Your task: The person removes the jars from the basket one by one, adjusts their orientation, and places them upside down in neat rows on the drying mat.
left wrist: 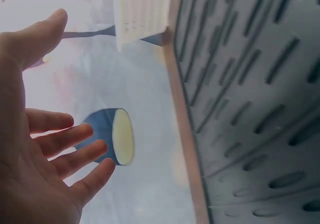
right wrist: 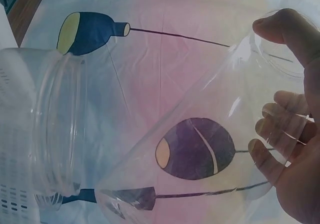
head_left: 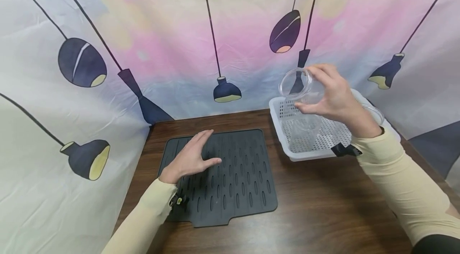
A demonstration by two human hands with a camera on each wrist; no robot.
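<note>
My right hand (head_left: 334, 96) holds a clear plastic cup (head_left: 312, 91) up over the back of a white basket (head_left: 282, 138), its round rim turned to the left. In the right wrist view, the thumb and fingers grip the see-through cup (right wrist: 210, 99) near one end. Another clear cup (head_left: 304, 132) stands in the basket below, and clear rims (right wrist: 60, 124) show beside the basket wall in the right wrist view. My left hand (head_left: 192, 156) hovers above a dark grey ridged mat (head_left: 233, 182), fingers spread apart and nothing held; the left wrist view shows its palm.
The brown wooden table (head_left: 316, 206) carries the mat at centre and the basket at back right. A fabric backdrop (head_left: 169, 46) printed with hanging lamps rises close behind the table's far edge. More clear plastic (head_left: 373, 113) shows at the basket's right side.
</note>
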